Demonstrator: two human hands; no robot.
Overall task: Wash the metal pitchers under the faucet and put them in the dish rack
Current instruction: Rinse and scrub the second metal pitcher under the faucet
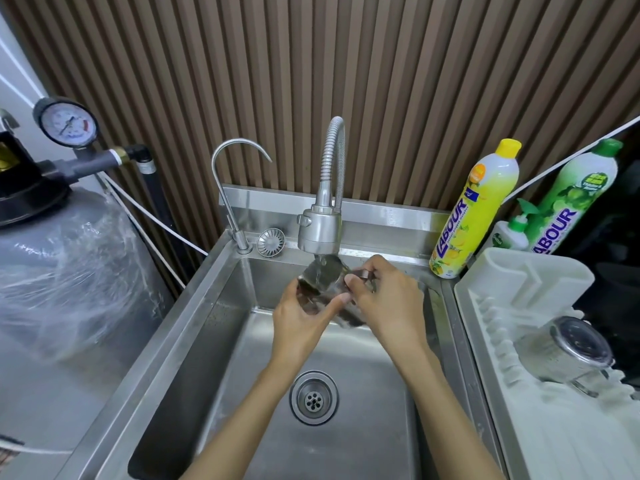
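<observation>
- A small metal pitcher (320, 289) is being held tilted under the faucet head (318, 230), over the back of the steel sink (194, 327) — water is being run onto it.
- The left hand (299, 317) is being wrapped around the pitcher's body, thumb laid across the front; the right hand (388, 299) is being closed on its handle side, fingertips pinched at the loop.
- Judged from its look, the pitcher is being treated as stiff, thin-walled steel: light, not fragile, but slick while wet — a drop would likely mean a dent and a clatter rather than a break.
- The handle is being judged the surest hold, with a second hand cupped round the body while it is being turned.
- Pitchers are being counted at two: one in hand, one lying on its side in the white dish rack (540, 427) — the second pitcher (568, 351).
- Also counted: two large soap bottles, yellow (478, 209) and green (581, 195), one small pump bottle (512, 233), one thin gooseneck tap (239, 174).
</observation>
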